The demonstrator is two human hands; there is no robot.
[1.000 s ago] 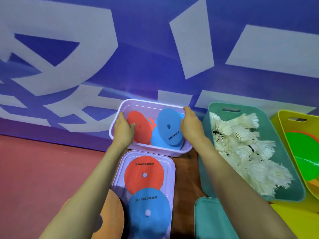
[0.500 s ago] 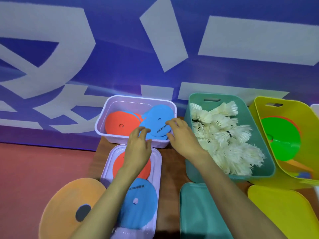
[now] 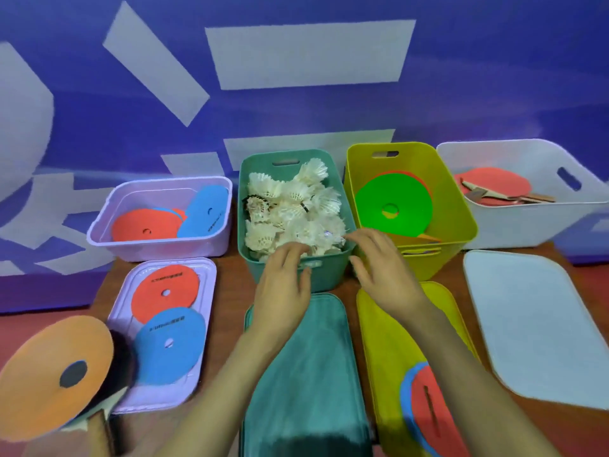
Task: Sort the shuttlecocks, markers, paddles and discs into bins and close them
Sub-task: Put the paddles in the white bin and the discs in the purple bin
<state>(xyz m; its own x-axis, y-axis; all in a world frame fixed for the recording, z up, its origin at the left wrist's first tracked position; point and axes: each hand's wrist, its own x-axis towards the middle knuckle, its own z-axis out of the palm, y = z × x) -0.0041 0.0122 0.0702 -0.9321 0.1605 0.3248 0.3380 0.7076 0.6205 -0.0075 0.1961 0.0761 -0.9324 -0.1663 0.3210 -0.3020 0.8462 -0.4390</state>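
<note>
Nearest, a teal lid (image 3: 296,374) lies flat on the surface (image 3: 230,291), a yellow lid (image 3: 372,344) to its right. Above them the left hand (image 3: 283,288) and right hand (image 3: 385,272) hover with fingers loosely spread, holding nothing; blur hides whether they touch the teal bin (image 3: 329,278). Shuttlecocks (image 3: 290,209) fill that bin. Beside it stand a lilac bin (image 3: 158,249) of discs (image 3: 145,225), left, and a yellow bin (image 3: 458,209) holding a green disc (image 3: 392,199), right.

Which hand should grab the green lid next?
Probably the left. The left hand is right above the green lid's far end, by the green bin; the right hand is off toward the yellow lid.
</note>
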